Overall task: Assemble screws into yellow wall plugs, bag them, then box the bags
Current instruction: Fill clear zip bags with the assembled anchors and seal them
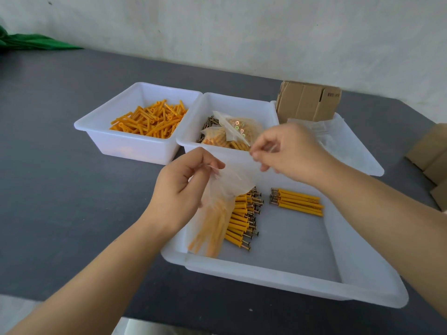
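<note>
a dark table (pixel 60 141) filled most of the frame. at lower centre sat a big white tray (pixel 278 279) with two rows of plugged screws (pixel 296 201). above it stood a tub of screws with filled bags on top (pixel 232 131), and left of that a tub of yellow plugs (pixel 150 119). a cardboard box (pixel 307 102) stood at upper right. the left hand (pixel 179 187) gripped the clear bag (pixel 217 213) by its neck; the bag hung just below it. the right hand (pixel 287 151) pinched the bag's top edge.
</note>
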`<state>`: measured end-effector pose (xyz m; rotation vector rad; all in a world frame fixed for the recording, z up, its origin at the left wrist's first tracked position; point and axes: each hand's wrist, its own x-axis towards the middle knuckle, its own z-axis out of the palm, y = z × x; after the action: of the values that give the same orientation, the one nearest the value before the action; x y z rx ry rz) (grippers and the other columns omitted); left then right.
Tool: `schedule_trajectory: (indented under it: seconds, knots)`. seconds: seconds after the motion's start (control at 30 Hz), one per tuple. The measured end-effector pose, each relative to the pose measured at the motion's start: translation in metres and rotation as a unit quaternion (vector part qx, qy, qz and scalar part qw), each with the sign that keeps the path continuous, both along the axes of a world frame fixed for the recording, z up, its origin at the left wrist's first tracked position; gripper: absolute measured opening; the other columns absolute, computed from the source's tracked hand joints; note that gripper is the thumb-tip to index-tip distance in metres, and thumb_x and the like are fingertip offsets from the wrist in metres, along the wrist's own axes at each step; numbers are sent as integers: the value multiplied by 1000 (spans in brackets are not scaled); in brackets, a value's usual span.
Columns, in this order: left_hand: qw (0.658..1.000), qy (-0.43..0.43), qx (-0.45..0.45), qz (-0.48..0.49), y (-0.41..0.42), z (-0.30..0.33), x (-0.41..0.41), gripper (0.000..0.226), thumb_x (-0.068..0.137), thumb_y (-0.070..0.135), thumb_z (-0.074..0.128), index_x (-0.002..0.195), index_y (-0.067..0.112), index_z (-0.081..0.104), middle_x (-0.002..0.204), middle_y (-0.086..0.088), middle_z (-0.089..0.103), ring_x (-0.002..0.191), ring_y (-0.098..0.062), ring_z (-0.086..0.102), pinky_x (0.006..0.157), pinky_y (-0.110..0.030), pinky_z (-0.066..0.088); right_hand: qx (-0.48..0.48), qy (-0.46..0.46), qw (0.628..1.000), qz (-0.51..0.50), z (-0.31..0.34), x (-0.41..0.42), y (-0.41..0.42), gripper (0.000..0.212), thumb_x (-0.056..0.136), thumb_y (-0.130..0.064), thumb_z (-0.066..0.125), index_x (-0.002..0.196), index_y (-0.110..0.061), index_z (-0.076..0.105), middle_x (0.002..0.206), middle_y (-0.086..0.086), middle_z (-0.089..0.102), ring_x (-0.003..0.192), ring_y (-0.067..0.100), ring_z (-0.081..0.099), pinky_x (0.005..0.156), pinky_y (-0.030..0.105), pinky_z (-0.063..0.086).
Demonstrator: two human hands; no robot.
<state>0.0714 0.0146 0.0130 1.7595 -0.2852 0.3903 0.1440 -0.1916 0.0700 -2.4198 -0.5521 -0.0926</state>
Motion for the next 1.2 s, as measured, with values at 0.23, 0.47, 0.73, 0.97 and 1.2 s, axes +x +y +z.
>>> schedule_trajectory:
  seconds: [0.23,0.47,0.73,0.97,1.2]
  knots:
    - [1000,8,24,15,-2,4,-1,28,83,14,40,82,21,67,96,-2,68,74,-24,59,46,-42,50,-266,68,957,94,-51,-17,4,17,83,-33,78,75,-32,63,96,-8,72,90,10,66,76,29,52]
    - [999,3,29,19,-1,3,-2,28,83,13,40,81,23,66,96,-3,68,75,-23,59,45,-42,50,-345,-39,934,88,-69,-23,16,26,91,-36,67,108,-17,63,108,1,61,100,24,58,76,33,48]
    - [999,-9,37,15,-1,3,-2,28,85,11,40,82,20,66,94,-3,68,80,-21,61,44,-45,51,-388,-73,917,63,-75,-34,27,8,92,-22,63,95,-15,61,89,3,61,87,27,63,63,32,44]
    - [999,-9,38,13,-1,1,-1,28,85,12,40,83,19,67,94,3,68,80,-13,60,44,-40,52,-295,-4,954,58,-60,-17,6,18,92,-37,68,99,-23,75,72,-12,58,75,16,54,58,25,32]
    - [997,-38,69,-2,1,-3,4,25,87,8,41,84,10,65,97,7,70,96,-11,62,73,-25,53,-168,130,977,25,-2,4,-40,16,93,-11,67,98,-21,77,73,-5,76,68,1,71,56,12,49]
